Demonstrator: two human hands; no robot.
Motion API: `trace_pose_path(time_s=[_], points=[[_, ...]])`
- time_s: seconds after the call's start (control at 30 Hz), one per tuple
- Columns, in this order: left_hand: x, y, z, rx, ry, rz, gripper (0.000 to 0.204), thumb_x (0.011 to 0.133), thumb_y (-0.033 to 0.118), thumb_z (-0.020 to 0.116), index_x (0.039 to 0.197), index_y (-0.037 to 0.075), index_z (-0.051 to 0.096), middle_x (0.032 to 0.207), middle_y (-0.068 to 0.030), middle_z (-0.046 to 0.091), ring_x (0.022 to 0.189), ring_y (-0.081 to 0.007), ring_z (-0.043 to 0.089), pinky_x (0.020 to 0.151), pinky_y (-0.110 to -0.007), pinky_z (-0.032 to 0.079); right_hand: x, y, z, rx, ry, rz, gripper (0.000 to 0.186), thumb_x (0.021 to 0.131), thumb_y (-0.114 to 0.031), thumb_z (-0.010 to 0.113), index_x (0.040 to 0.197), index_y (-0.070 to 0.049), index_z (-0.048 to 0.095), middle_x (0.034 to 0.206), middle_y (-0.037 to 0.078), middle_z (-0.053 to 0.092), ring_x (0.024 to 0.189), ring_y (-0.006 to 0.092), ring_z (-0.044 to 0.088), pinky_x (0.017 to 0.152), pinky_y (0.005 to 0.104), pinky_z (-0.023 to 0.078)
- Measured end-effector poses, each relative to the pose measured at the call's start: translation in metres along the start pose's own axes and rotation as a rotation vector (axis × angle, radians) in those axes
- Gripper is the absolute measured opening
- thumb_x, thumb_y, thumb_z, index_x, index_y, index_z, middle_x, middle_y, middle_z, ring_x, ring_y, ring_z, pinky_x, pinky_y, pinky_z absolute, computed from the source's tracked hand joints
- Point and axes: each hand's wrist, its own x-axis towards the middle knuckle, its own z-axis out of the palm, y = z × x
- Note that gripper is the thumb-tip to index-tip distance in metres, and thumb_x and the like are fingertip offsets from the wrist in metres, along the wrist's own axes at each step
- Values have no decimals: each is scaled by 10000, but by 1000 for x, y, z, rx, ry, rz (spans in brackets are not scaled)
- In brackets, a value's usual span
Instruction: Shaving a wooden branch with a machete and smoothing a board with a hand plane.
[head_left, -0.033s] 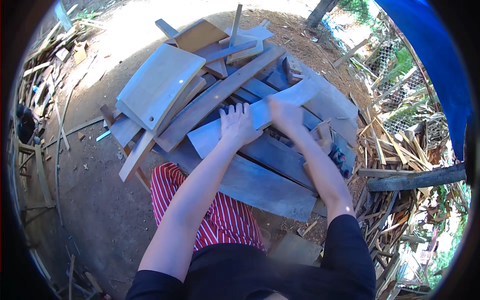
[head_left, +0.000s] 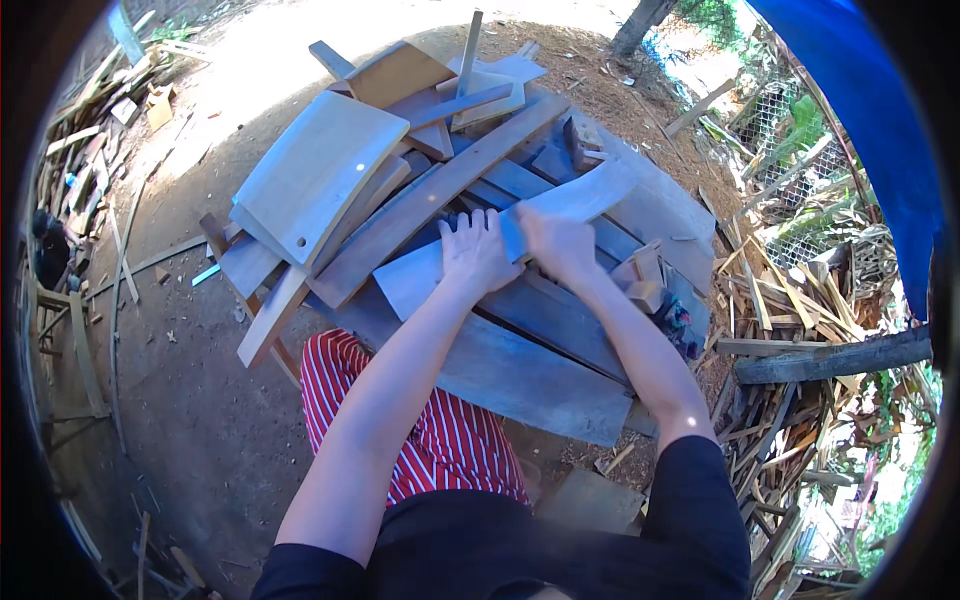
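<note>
A long pale wooden board [head_left: 595, 192] lies slantwise across a stack of planks in front of me. My left hand [head_left: 474, 252] presses on its nearer left part, with the fingers spread. Just to the right, my right hand [head_left: 560, 245] is closed and rests against the board's top, slightly smeared by motion. Whatever its fingers hold is hidden. Beneath the board run several darker planks [head_left: 550, 320], and a long brown plank [head_left: 440, 195] crosses beyond my left hand.
A wide pale panel with a small hole [head_left: 315, 165] lies on the pile to the left. Small wood blocks [head_left: 645, 275] and a dark cloth-like bundle [head_left: 680, 320] sit at the right. Scrap wood [head_left: 800, 310] is heaped beyond, below a blue tarp [head_left: 870, 110].
My right hand has slid left along the board, closer to my left hand. The left hand stays in place on the board.
</note>
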Motion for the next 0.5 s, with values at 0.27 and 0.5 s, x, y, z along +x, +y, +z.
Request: trace_pose_path(time_s=[0.27, 0.5], points=[[2, 12, 2, -40, -24, 32, 839, 722, 520, 762, 1309, 0, 464, 1297, -158, 544, 1251, -316, 492, 1079, -560, 327, 3, 50, 15, -146, 128, 90, 251, 954, -273, 456, 942, -173, 686, 657, 174, 670, 599, 329, 696, 501, 481, 533], [4, 19, -1, -50, -21, 69, 855, 729, 524, 767, 1315, -15, 457, 1266, -176, 554, 1222, -328, 517, 1039, -537, 372, 8, 100, -1, -154, 67, 139, 256, 964, -283, 438, 945, -180, 672, 662, 144, 679, 577, 333, 687, 478, 485, 515]])
